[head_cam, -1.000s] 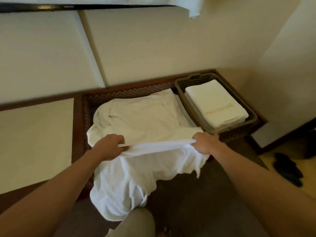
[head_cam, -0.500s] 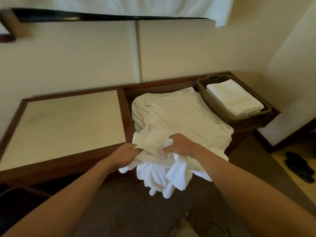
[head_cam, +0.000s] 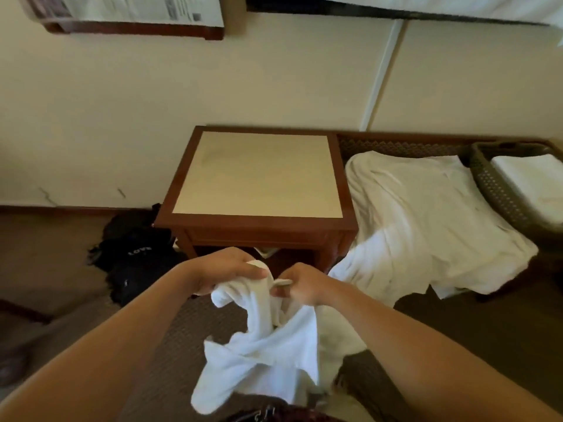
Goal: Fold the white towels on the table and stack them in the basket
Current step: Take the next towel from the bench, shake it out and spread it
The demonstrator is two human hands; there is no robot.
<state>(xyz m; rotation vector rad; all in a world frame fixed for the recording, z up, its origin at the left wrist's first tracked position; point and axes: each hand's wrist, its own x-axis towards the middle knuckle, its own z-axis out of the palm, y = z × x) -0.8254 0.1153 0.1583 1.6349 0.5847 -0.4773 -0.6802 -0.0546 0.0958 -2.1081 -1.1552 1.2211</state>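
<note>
Lifted off the pile, the towel [head_cam: 262, 339] now hangs from both hands' [head_cam: 227, 271] [head_cam: 300, 283] closed grip.

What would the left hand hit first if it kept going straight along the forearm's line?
Probably the front edge of the wooden side table: the left hand, gripping the white towel, points up toward it. Depth is unclear.

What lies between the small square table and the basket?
In the head view, loose white towels lie spread between the small square table and the basket, over a low bench.
</note>
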